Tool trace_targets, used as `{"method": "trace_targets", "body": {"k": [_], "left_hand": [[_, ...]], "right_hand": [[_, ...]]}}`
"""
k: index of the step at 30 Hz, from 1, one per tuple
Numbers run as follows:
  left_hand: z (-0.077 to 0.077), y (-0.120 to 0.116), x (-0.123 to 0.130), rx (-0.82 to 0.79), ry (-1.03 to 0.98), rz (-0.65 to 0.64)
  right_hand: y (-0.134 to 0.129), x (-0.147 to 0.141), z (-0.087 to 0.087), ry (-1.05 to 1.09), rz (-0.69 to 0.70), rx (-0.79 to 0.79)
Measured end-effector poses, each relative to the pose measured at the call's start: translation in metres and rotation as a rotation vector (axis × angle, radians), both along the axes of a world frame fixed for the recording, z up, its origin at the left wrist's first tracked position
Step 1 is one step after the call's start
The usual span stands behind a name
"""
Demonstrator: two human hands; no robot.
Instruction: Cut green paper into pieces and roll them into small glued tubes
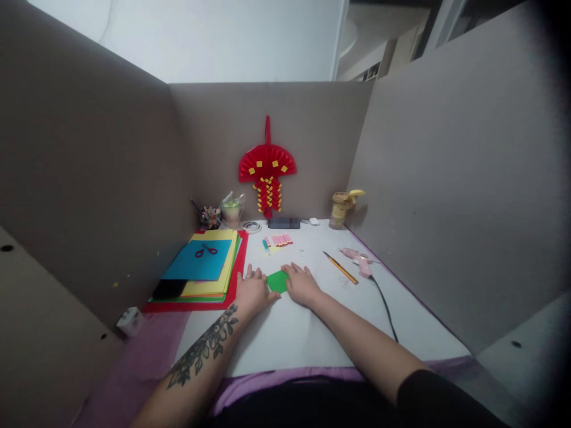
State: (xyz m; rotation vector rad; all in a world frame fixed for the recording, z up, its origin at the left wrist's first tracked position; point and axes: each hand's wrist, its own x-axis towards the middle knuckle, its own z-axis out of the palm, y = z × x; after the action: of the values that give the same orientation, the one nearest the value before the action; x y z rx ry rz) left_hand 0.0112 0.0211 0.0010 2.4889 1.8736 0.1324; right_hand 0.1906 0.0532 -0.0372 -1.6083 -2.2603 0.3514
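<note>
A small green paper lies flat on the white tabletop between my hands. My left hand rests at its left side, fingers spread on the table and the thumb by the lower edge. My right hand lies palm down over the right edge, its fingertips on the paper and part of the sheet hidden under them. Just beyond are several small pink rolls in a row, with a blue piece beside them. A yellow pencil lies to the right of my right hand.
On the left is a stack of coloured paper with red-handled scissors on top. A pink glue gun with a black cord lies at the right. Cups stand at the back. A red paper ornament hangs on the back panel; grey panels enclose the desk.
</note>
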Motion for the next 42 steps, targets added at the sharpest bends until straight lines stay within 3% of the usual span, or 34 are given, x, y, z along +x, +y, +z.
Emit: {"method": "trace_targets", "body": {"k": [8, 12, 18, 22, 33, 39, 42], "left_hand": [[-0.001, 0.021, -0.025, 0.028, -0.27, 0.006], [-0.005, 0.024, -0.022, 0.101, -0.384, -0.129], [-0.008, 0.024, -0.014, 0.091, -0.347, -0.333], [-0.011, 0.028, -0.016, 0.046, -0.321, -0.389], [-0.019, 0.038, -0.017, 0.119, -0.378, -0.473], [-0.026, 0.044, -0.015, 0.128, -0.37, -0.463], [-0.026, 0.046, -0.013, 0.124, -0.367, -0.43]], "right_hand": [[0.005, 0.011, -0.001, 0.358, -0.107, 0.0], [0.005, 0.009, -0.001, 0.389, -0.091, 0.011], [0.007, 0.006, 0.0, 0.19, -0.012, 0.086], [0.008, 0.007, 0.0, 0.179, 0.01, 0.075], [0.017, 0.008, -0.017, 0.621, -0.024, -0.015], [0.015, 0.009, -0.014, 0.549, -0.034, 0.021], [0.005, 0.005, -0.003, 0.406, 0.014, 0.202]]}}
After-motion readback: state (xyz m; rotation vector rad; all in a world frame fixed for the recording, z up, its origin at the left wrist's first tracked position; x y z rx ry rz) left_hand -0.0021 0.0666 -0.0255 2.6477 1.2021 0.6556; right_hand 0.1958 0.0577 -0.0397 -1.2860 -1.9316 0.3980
